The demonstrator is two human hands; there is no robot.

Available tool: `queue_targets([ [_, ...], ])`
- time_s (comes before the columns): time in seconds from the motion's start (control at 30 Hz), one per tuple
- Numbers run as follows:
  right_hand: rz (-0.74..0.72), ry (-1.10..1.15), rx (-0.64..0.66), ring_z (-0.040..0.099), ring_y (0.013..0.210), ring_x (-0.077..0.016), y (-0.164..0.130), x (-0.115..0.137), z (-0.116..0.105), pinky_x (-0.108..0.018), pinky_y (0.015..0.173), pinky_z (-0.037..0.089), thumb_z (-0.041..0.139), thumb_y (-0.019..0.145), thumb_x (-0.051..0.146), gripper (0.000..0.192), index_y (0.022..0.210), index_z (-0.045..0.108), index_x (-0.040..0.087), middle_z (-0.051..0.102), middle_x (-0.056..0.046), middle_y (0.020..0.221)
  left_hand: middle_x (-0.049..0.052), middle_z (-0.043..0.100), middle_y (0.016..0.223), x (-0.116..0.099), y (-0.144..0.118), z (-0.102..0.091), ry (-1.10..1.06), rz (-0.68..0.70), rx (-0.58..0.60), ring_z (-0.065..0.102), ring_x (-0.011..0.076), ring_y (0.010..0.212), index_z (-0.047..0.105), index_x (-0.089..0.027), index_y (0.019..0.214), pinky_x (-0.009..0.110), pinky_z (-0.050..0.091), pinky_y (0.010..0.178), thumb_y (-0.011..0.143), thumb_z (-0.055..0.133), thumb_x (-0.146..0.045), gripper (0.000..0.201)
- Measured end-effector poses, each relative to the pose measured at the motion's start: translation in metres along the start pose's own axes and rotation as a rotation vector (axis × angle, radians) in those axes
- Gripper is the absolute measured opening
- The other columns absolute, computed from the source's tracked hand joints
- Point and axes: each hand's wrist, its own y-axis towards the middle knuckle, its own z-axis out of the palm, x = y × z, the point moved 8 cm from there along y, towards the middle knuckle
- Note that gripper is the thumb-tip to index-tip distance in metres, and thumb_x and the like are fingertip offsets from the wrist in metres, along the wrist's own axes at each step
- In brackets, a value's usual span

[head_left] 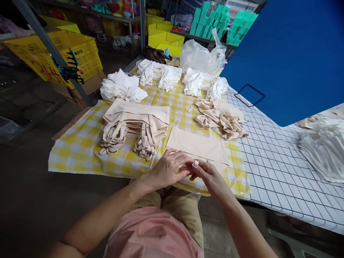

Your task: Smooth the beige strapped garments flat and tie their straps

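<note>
Head view shows, low in the frame's centre, the left hand (168,169) and right hand (208,175) together, each grip pinching a small white tag (195,164) just beside the beige cloth (197,145) on the desk (80,150).

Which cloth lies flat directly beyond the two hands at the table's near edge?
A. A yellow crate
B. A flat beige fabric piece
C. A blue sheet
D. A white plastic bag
B: a flat beige fabric piece lies on the yellow checked tablecloth just beyond the left hand and right hand, which pinch a small white tag.
</note>
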Motion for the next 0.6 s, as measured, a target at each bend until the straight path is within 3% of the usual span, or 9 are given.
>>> queue_targets([
  [0.3,0.051,-0.237,0.013,0.065,0.068,-0.0172,0.001,-0.002,0.009,-0.028,0.061,0.049,0.041,0.085,0.044,0.034,0.074,0.06,0.018,0.069,-0.006,0.073,0.0,0.067,0.084,0.018,0.003,0.002,-0.076,-0.127,-0.102,0.06,0.0143,0.085,0.064,-0.019,0.087,0.027,0.04,0.086,0.081,0.057,-0.018,0.01],
  [0.43,0.044,-0.242,0.008,0.065,0.064,-0.0173,0.001,0.001,0.012,-0.028,0.058,0.048,0.04,0.085,0.041,0.031,0.073,0.058,0.019,0.07,-0.005,0.071,0.0,0.067,0.075,0.026,0.003,0.002,-0.231,-0.218,-0.106,0.061,0.0129,0.076,0.066,-0.018,0.076,0.023,0.044,0.076,0.081,0.056,-0.019,0.011],
  [0.6,0.072,-0.235,0.029,0.063,0.06,-0.0164,0.001,-0.002,0.014,-0.026,0.056,0.046,0.039,0.085,0.044,0.033,0.07,0.055,0.019,0.067,-0.004,0.065,-0.001,0.068,0.077,0.031,0.002,0.005,-0.382,-0.274,-0.091,0.061,0.0118,0.074,0.067,-0.018,0.081,0.02,0.046,0.069,0.077,0.06,-0.021,0.008],
])
